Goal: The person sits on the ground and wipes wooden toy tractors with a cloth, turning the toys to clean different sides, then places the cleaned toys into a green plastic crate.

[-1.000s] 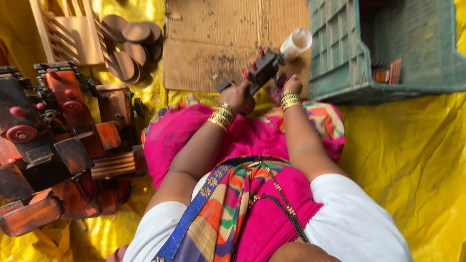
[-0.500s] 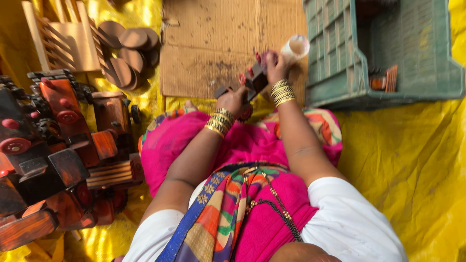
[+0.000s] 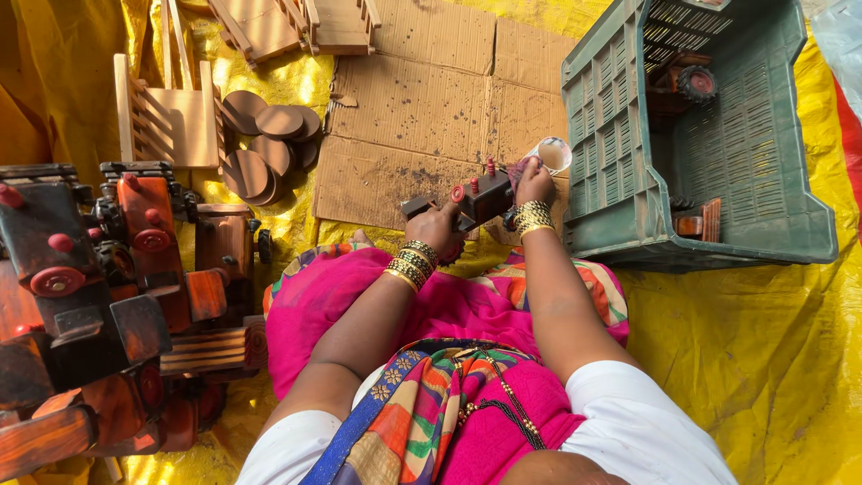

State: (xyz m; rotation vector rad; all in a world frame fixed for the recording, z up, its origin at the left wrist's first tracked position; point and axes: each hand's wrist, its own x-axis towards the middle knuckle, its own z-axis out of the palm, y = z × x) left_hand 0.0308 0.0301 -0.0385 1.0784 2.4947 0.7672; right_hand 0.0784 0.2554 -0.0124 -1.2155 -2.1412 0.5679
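Note:
My left hand (image 3: 440, 226) grips a dark wooden toy vehicle (image 3: 474, 199) with red pegs, held just above my lap. At the toy's right end, my right hand (image 3: 533, 182) pinches something small; I cannot tell what it is. A small white cup (image 3: 554, 154) stands on the cardboard sheet (image 3: 422, 108) right behind the right hand. Both wrists wear gold bangles. I sit on the floor in pink clothes (image 3: 431, 305).
A green plastic crate (image 3: 772, 135) to the right holds a few dark toy pieces. Finished dark and red wooden toys (image 3: 99, 278) pile at the left. Round wooden discs (image 3: 265, 144) and bare wooden frames (image 3: 171, 112) lie at the back left. Yellow sheeting (image 3: 763, 359) covers the floor.
The view has tilted and shifted. My right hand moved from under the toy to its right end near the cup. The left hand keeps its hold on the toy.

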